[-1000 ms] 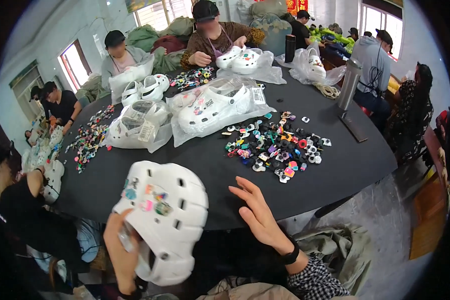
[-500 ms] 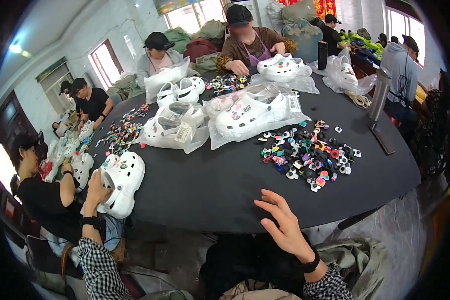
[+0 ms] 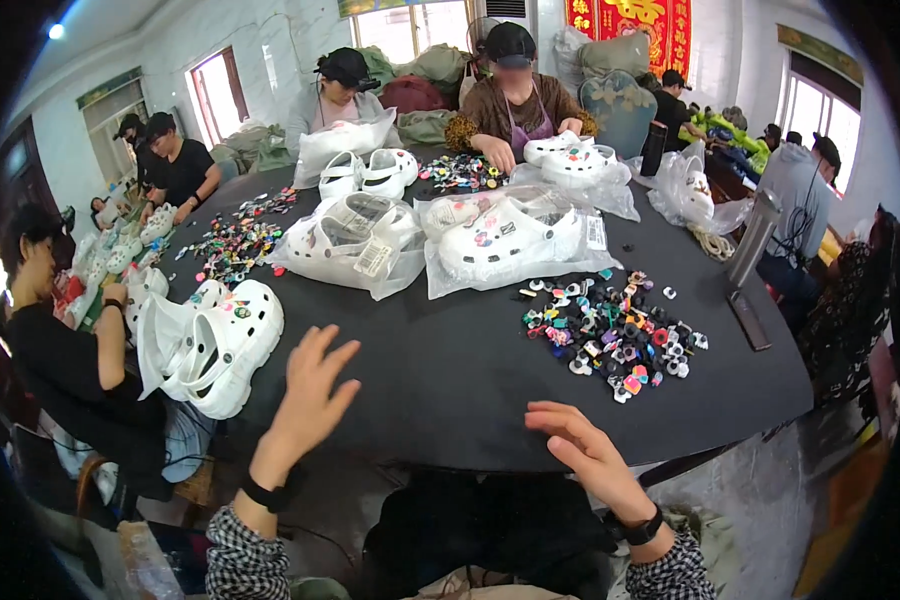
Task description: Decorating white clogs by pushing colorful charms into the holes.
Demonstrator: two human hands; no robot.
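Observation:
My left hand (image 3: 315, 390) hovers over the table's near left part, fingers spread and nothing in them. Just left of it stands a pair of white clogs, the nearer white clog (image 3: 235, 345) with small charms on its toe and its strap swung back. My right hand (image 3: 575, 440) is raised at the near table edge, empty, with fingers stretched out and close together. Beyond it lies a heap of small colourful shoe charms (image 3: 620, 335). Clogs in clear bags, a left bagged pair (image 3: 350, 240) and a right bagged pair (image 3: 505, 240), rest farther back.
A dark table (image 3: 440, 370) spans the middle. More charms (image 3: 235, 245) lie at the left. A metal stand (image 3: 755, 240) rises at the right edge, a dark flat object (image 3: 750, 320) at its foot. Co-workers sit at the far side and left, handling clogs and charms.
My left hand has let go of the white clog at the left and moved right over the table. My right hand stays near the table edge, slightly lower.

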